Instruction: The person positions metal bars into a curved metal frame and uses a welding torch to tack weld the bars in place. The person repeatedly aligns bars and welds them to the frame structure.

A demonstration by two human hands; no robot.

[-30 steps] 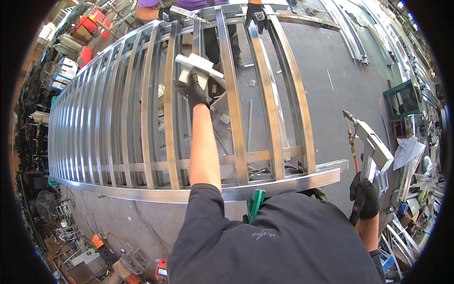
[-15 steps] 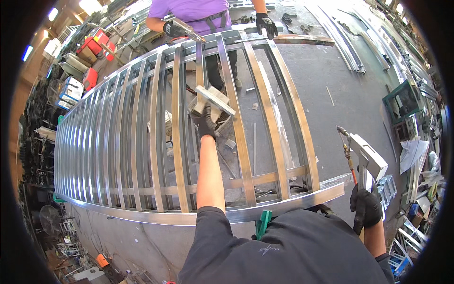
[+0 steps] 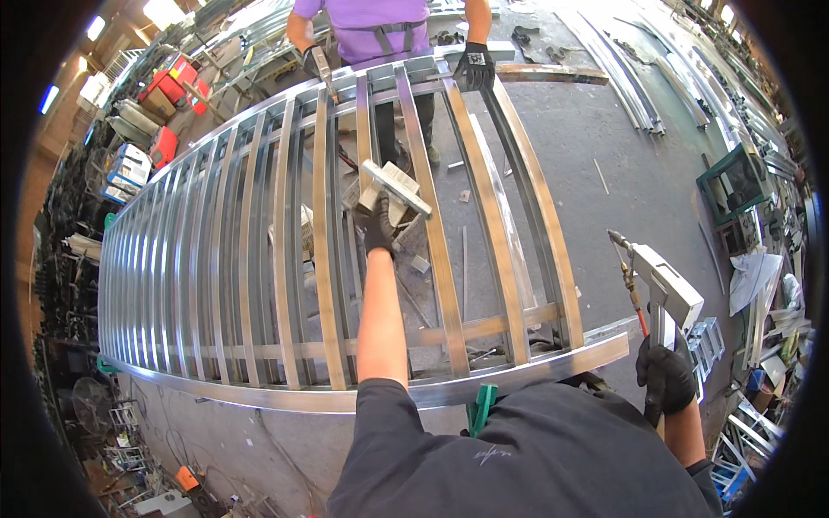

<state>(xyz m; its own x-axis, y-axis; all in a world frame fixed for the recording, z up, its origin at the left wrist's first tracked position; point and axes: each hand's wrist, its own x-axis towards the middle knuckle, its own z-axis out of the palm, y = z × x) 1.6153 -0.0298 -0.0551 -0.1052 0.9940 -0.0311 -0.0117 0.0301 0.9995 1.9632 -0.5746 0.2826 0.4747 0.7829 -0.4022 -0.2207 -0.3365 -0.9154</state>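
My left hand (image 3: 376, 228), in a black glove, reaches over a metal frame of parallel bars (image 3: 325, 259). Its fingers are closed around a pale, boxy piece with a straight bar across its top (image 3: 395, 186); I cannot make out its exact kind. My right hand (image 3: 668, 376), also gloved, grips the handle of a pistol-shaped tool (image 3: 672, 289) out to the right of the frame. This tool has a light grey body, a pointed nozzle, and a brass fitting on a red hose. A green clamp (image 3: 481, 409) sits at the frame's near rail.
Across the frame stands a person in a purple shirt (image 3: 380, 22), one gloved hand (image 3: 474, 67) on the far rail, the other holding a tool (image 3: 325, 74) against it. Long metal profiles (image 3: 617, 73) lie at the far right. Scrap and small ladders (image 3: 706, 347) crowd the right side.
The other person's tool has moved left along the far rail and tips more steeply downward. Their other hand has shifted slightly left and lower. My hands stay nearly in place.
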